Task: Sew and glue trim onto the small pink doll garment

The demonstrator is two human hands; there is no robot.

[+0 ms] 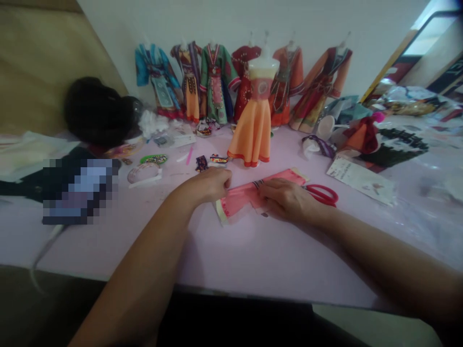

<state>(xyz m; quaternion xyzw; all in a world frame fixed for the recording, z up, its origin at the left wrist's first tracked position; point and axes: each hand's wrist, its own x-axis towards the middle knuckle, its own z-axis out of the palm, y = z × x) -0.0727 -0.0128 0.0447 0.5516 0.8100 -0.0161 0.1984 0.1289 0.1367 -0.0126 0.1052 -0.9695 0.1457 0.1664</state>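
Note:
A pink strip of fabric [240, 201] with pale yellow ends lies slantwise on the table in front of me. My left hand [214, 185] is closed, its fingers curled down at the strip's upper left end; whatever they pinch is hidden. My right hand [285, 198] lies over the middle of the strip, fingers together and pressing on the fabric. Just by its fingertips shows a short dark patterned trim [258, 183]. Scissors with red handles [323, 194] lie beside the right hand, their blades out of sight.
Behind the fabric stands a small dress form in an orange skirt [252, 132]. Several miniature robes, one of them blue [156, 72], line the wall. A blurred-out device [81, 190] with a cable is at left; a printed card [361, 178] and plastic bags lie right.

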